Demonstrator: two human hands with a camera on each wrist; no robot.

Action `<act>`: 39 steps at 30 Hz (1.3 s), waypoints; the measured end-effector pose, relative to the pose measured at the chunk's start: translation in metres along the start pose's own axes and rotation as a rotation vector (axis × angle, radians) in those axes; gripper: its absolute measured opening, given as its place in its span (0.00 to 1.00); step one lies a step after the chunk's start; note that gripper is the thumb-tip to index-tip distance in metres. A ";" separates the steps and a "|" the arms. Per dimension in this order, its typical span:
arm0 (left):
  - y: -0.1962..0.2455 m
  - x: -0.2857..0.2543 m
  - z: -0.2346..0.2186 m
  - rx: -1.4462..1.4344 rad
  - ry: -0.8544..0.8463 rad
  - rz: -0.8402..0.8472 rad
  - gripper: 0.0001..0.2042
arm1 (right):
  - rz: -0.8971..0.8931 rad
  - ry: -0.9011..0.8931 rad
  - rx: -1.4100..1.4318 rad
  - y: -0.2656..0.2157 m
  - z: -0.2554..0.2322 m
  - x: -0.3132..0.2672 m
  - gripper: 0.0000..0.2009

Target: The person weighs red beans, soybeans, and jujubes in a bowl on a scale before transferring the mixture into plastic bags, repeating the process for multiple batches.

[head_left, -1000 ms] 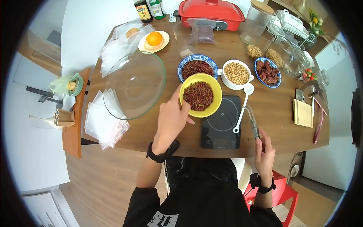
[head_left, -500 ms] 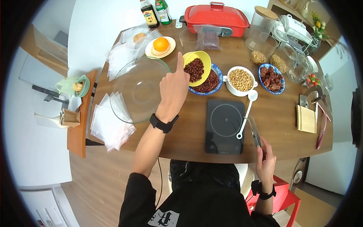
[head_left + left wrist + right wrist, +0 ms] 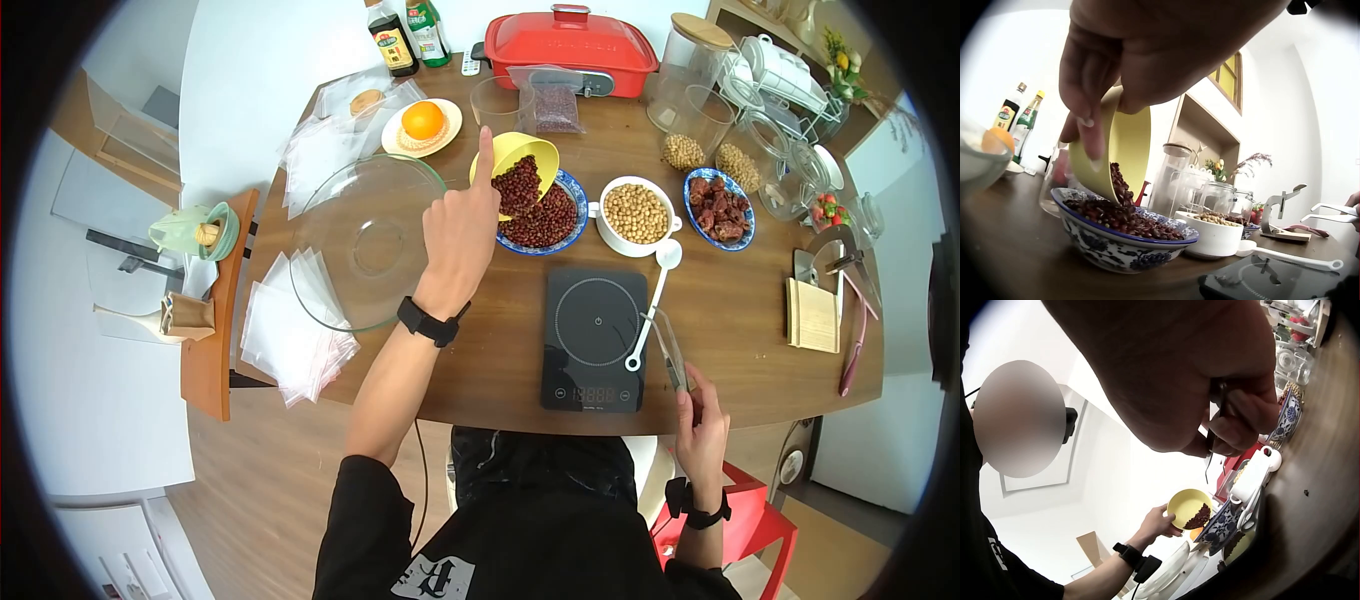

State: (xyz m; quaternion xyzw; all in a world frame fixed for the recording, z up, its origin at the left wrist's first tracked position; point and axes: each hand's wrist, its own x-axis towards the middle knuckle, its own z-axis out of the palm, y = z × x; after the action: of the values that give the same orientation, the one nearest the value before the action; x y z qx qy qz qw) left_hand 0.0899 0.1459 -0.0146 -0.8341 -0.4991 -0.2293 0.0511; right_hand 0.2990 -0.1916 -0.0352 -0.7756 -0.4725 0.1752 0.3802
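Note:
My left hand (image 3: 460,240) grips a yellow bowl (image 3: 545,150) by its rim and holds it steeply tilted. Dark red beans (image 3: 1121,186) spill from it into a blue-and-white patterned bowl (image 3: 1129,256), which holds a heap of the same beans. In the right wrist view the yellow bowl (image 3: 1186,503) leans over the patterned bowl's edge. Low at the table's front, my right hand (image 3: 704,425) holds slim metal tongs (image 3: 672,350), their tips pointing toward a white long-handled spoon (image 3: 650,300). That spoon lies partly over a black digital scale (image 3: 595,340).
Right of the beans stand a white bowl of soybeans (image 3: 636,212) and a plate of dried red dates (image 3: 718,208). A large glass bowl (image 3: 370,330) and plastic bags (image 3: 290,340) lie left. Behind are an orange (image 3: 423,120), a red electric cooker (image 3: 570,45) and glass jars (image 3: 690,130).
My left hand has carried the yellow bowl from above the scale, away and over the patterned bowl, and tipped it so beans pour out. The right hand still holds the tongs in about the same place.

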 end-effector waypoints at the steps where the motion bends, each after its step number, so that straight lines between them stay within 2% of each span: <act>1: 0.000 0.000 0.000 0.017 0.010 0.008 0.40 | 0.001 0.001 0.000 0.000 0.000 0.000 0.17; 11: -0.003 0.008 0.002 0.043 0.068 0.041 0.41 | 0.012 0.001 -0.002 0.001 -0.001 -0.001 0.17; 19: -0.003 0.011 0.001 0.169 0.128 0.143 0.43 | -0.001 0.015 -0.001 0.003 0.002 0.000 0.17; 24: -0.003 0.011 0.001 0.111 0.149 0.133 0.42 | 0.045 -0.042 -0.026 0.004 0.000 -0.001 0.16; 32: -0.009 0.011 0.003 0.080 0.236 0.148 0.41 | 0.001 0.002 -0.012 0.007 0.006 0.001 0.12; 35: -0.011 0.011 0.004 0.087 0.251 0.178 0.44 | -0.002 -0.011 -0.035 0.001 0.004 0.004 0.10; 39: -0.013 0.012 0.006 0.062 0.289 0.138 0.41 | -0.014 0.005 -0.027 0.000 0.006 0.006 0.10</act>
State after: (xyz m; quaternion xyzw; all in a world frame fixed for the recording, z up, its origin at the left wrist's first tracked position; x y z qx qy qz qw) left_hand 0.0856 0.1637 -0.0167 -0.8226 -0.4350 -0.3275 0.1637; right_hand 0.2982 -0.1836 -0.0392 -0.7779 -0.4792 0.1644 0.3718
